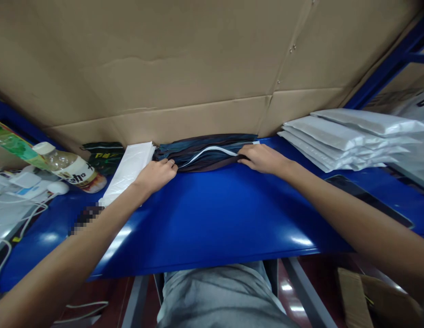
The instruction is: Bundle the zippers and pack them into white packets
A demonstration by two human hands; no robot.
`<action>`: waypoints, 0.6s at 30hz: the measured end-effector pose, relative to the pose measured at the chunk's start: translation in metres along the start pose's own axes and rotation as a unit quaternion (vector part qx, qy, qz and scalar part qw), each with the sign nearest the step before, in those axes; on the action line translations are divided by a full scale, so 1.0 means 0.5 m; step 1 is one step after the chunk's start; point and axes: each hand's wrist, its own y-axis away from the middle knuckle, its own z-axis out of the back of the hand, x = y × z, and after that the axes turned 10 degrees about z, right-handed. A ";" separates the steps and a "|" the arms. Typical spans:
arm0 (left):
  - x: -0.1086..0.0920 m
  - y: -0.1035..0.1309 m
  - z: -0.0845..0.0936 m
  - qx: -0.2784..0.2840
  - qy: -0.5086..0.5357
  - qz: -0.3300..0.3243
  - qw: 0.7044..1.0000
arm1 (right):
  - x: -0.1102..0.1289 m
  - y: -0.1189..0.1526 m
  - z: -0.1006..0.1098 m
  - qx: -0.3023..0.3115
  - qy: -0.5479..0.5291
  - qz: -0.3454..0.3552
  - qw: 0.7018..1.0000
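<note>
A long bundle of dark blue and brown fabric-like strips (205,159) lies across the back of the blue table, with one pale strip arching up at its middle. My left hand (160,174) has its fingers closed on the bundle's left end. At the right end, my right hand (257,157) pinches the dark edge between thumb and fingers. Just left of the bundle is a stack of flat white packets (130,166), partly behind my left hand.
White padded packages (344,136) are piled at the right, near a dark flat device (369,200). On the left are a bottle (73,168), a dark green bag (104,159) and white chargers with cables (27,182). Cardboard (184,64) lines the back.
</note>
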 end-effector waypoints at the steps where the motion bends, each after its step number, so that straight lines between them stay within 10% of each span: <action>1: 0.002 0.002 0.007 0.000 0.001 0.006 1.000 | 0.002 0.000 0.005 -0.001 -0.001 0.005 1.000; 10: 0.111 -0.053 0.106 -0.029 0.035 0.158 0.986 | -0.064 -0.069 0.120 -0.070 0.033 0.008 0.997; 18: 0.059 -0.097 0.055 -0.046 0.088 0.127 0.987 | -0.086 -0.095 0.051 -0.039 0.082 0.051 0.995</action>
